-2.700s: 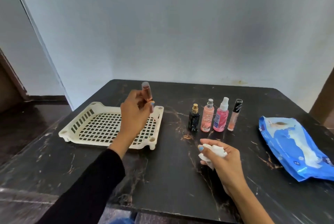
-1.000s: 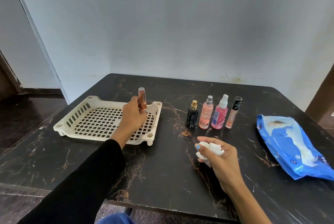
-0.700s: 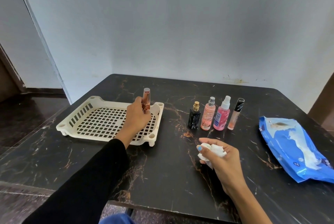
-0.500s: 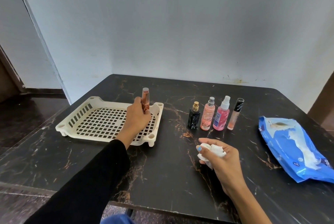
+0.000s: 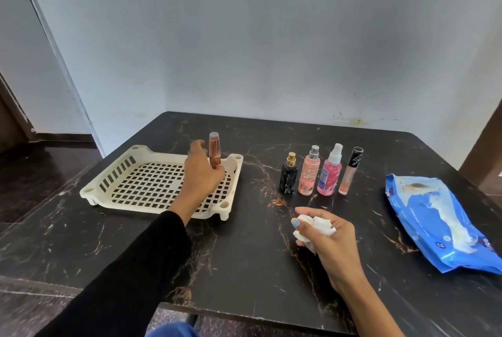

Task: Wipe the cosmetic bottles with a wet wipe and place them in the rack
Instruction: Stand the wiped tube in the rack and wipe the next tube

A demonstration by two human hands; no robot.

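A copper-coloured tube [image 5: 214,153] is gripped near its base by the left hand [image 5: 202,173], with the fingers curled round it, and is held upright inside the rack [image 5: 116,176] at the rack's far right corner. Whether the tube's base is touching the grid floor cannot be told, since it is hidden by the hand. A crumpled white wipe [image 5: 315,228] is clutched in the right hand [image 5: 327,238], whose fingers are closed round it, just above the table [image 5: 244,268] near the middle of its front half.

The cream rack is set on the left half of the table. Beyond the right hand, four bottles are lined up upright in a close row towards the far edge: a black bottle [image 5: 288,175], a peach spray bottle [image 5: 309,172], a pink spray bottle [image 5: 330,172] and a slim black-capped tube [image 5: 350,172]. A blue packet of wipes [image 5: 434,225] is laid flat by the right edge.
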